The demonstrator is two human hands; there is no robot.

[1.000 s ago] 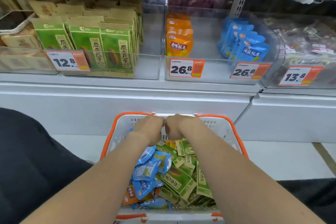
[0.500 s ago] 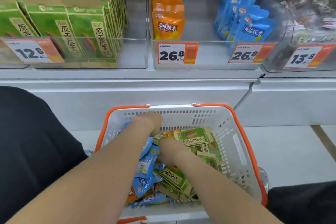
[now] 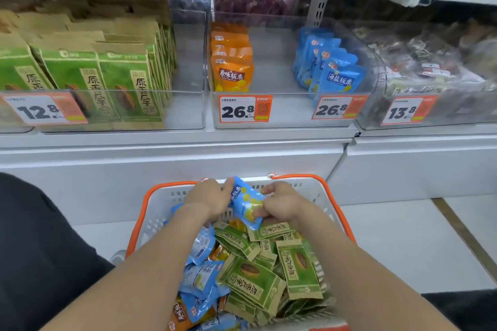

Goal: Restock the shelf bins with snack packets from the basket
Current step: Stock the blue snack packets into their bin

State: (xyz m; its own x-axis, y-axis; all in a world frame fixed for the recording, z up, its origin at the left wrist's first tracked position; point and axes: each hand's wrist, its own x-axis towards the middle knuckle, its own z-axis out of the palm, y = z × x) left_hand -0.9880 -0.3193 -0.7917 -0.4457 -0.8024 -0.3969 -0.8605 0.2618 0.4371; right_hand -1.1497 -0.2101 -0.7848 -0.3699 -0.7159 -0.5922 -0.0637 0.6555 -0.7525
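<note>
A white basket with an orange rim [image 3: 333, 196] stands on the floor below the shelf, full of green, blue and orange snack packets. A blue packet [image 3: 246, 203] is lifted above the pile at the basket's far end. My left hand [image 3: 208, 200] grips its left edge and my right hand [image 3: 282, 203] pinches its right side. On the shelf above, a clear bin [image 3: 188, 110] holds green packets [image 3: 121, 83]. The middle bin [image 3: 282, 115] holds a row of orange packets [image 3: 232, 75] at its left and a row of blue packets [image 3: 332, 72] at its right.
A curved clear bin [image 3: 376, 105] of dark mixed sweets sits at the right. Orange price tags [image 3: 244, 109] line the bin fronts. A white shelf base [image 3: 172, 169] runs behind the basket. Dark clothing [image 3: 40, 250] fills the lower left.
Both hands went down into the packet pile, then came up at the basket's far end holding a blue packet between them. The camera moved closer to the shelf.
</note>
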